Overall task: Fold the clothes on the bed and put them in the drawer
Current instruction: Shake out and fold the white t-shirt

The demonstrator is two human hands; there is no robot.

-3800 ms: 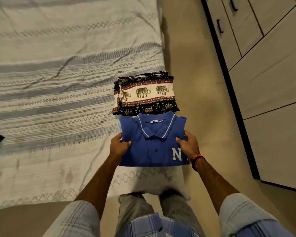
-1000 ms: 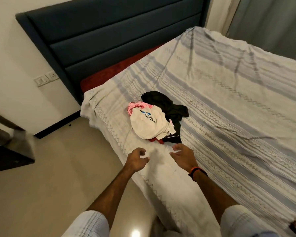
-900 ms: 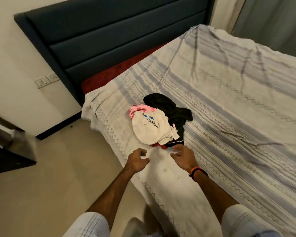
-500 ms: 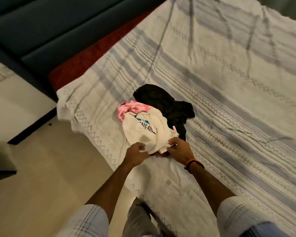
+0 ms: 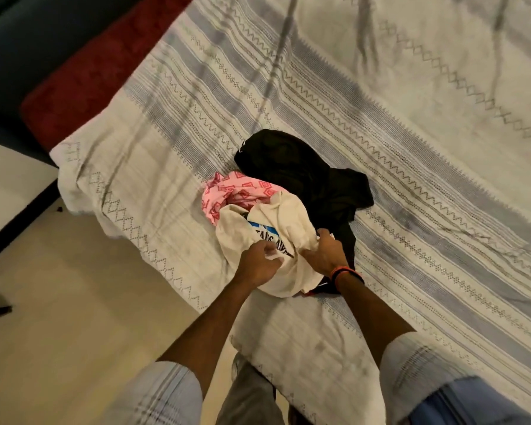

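A crumpled cream T-shirt [image 5: 285, 219] with a blue and black print lies on top of a small pile near the bed's edge. Under it are a pink patterned garment [image 5: 227, 193] and a black garment [image 5: 304, 170]; a bit of red cloth shows at the pile's near edge. My left hand [image 5: 258, 265] grips the cream shirt's near side with curled fingers. My right hand [image 5: 325, 253], with an orange band at the wrist, pinches the shirt's fabric just right of the print.
The bed [image 5: 380, 148] is covered by a white and grey striped sheet. A red mattress strip [image 5: 98, 72] and dark headboard [image 5: 28, 32] lie at the upper left. Beige floor [image 5: 74, 302] runs along the bed's left side.
I turned from the folded blue polo and elephant-print piece to the unfolded pile. Both hands reached forward and took hold of the cream shirt; the view moved closer.
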